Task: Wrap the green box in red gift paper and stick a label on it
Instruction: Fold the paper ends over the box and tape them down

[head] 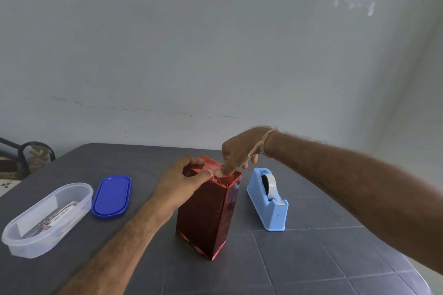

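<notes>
Sitting at nine o'clock on the worktop [311, 258], a clear oval tub [28, 239] stands open with printed slips [60, 217] inside, probably the labels, kept within reach. Its blue lid [111, 195] lies just beside it, toward three o'clock, set aside so the tub can be dipped into.

At the centre the left grip [182, 182] is wrapped over the top of the wrapped box [206, 218], fingers behind and thumb on the front edge, most likely to steady the tall upright box and hold the folded flap down. No green shows; the red gift paper [203, 242] covers every visible face.

From two o'clock the right grip [237, 151] reaches down and holds nothing. One straight fingertip presses the top flap just beside the left thumb, apparently rubbing down a pale strip; whether that is tape or a label I cannot tell.

At three o'clock of the box, a light-blue tape dispenser [267, 199] stands near, handy for that hand.
</notes>
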The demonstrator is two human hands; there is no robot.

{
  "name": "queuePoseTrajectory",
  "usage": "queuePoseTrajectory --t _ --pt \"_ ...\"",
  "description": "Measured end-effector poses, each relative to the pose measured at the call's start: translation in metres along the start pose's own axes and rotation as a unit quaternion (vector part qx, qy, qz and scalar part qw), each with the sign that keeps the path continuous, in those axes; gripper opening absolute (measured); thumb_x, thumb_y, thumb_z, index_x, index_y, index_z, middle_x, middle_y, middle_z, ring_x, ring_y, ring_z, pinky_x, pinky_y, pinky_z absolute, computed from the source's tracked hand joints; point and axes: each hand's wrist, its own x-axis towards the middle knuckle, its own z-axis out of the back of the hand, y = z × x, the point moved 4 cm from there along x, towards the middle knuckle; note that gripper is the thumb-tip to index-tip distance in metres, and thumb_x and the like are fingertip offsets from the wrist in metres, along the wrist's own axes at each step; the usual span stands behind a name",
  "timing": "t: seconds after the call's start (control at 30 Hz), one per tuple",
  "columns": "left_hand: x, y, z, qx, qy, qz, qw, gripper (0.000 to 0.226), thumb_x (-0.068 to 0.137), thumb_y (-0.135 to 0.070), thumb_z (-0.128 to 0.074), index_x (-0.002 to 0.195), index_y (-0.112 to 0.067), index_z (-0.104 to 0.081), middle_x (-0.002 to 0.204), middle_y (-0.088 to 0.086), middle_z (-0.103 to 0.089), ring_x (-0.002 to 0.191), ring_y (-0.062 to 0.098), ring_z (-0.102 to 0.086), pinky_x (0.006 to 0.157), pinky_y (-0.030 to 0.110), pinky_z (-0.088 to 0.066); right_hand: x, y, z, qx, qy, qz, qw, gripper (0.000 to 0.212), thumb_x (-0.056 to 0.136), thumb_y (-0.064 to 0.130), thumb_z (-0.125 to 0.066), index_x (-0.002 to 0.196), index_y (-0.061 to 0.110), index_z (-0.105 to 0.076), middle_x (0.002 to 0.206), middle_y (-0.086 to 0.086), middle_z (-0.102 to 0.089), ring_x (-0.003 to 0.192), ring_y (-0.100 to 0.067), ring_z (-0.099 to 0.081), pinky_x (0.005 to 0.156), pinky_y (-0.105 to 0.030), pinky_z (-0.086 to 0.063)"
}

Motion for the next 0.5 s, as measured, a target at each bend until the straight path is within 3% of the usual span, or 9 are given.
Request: queuePoseTrajectory --t 0.17,0.27,0.5 --pt "0.000 0.001 0.001 -0.004 -0.005 -0.001 1.000 0.029 0.086 -0.035 -0.080 0.113 -0.030 -0.069 0.106 -0.021 -0.065 0.099 -0.004 -0.060 0.076 0.013 -0.043 0.004 0.003 0.004 -0.065 -0.008 -0.014 0.998 0.047 0.091 0.061 -0.063 0.083 0.015 -0.059 0.081 0.003 -0.060 0.076 -0.013 -0.063 0.084 -0.041 -0.059" --pt "0.000 0.002 0.002 -0.012 -0.006 0.000 1.000 0.030 0.085 -0.035 -0.081 0.112 -0.030 -0.070 0.108 -0.018 -0.067 0.102 -0.001 -0.062 0.077 0.013 -0.045 0.005 0.003 0.005 -0.069 -0.002 -0.016 0.997 0.047 0.089 0.064 -0.064 0.079 0.019 -0.057 0.084 0.003 -0.061 0.080 -0.015 -0.066 0.079 -0.039 -0.059" --pt "-0.002 0.002 0.001 -0.023 0.000 0.008 1.000 0.030 0.086 -0.036 -0.080 0.114 -0.034 -0.069 0.109 -0.021 -0.063 0.102 -0.002 -0.061 0.081 0.019 -0.048 0.007 -0.028 -0.011 0.085 0.013 -0.041 0.995 0.057 0.077 0.078 -0.066 0.085 0.021 -0.064 0.101 0.001 -0.067 0.088 -0.016 -0.070 0.072 -0.036 -0.061"
